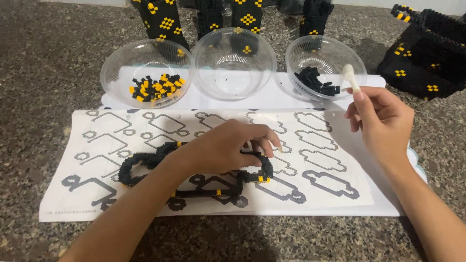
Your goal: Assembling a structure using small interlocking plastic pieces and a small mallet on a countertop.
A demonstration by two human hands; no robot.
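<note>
The left hand point(228, 148) is resting palm down on a black brick assembly point(145, 162), a flat looped outline of small building bricks with a few yellow bricks set into it; the fingers are curling over the right end of the loop and pressing on it. The assembly is lying on the instruction sheet point(330, 160), a white printed sheet showing rows of grey outline diagrams, which is spread flat on the speckled granite counter point(39, 68). A second, thinner black and yellow outline piece point(213, 193) is lying on the sheet just near of the main assembly, touching it. The right hand point(381, 121) is hovering above the right part of the sheet, with the thumb and fingers pinching a small white plastic tool point(350, 77) whose rounded tip is pointing up and away, overlapping the near rim of the right bowl. Three clear plastic bowls are standing in a row along the far edge of the sheet: the left bowl point(116, 68) is holding mixed black and yellow bricks, the middle bowl point(233, 82) is holding only a few dark specks, and the right bowl point(303, 53) is holding black bricks. Beyond the bowls, several upright black brick columns with yellow diamond patterns point(162, 22) are standing on the counter, and a larger black brick structure point(427, 53) is sitting at the far right.
</note>
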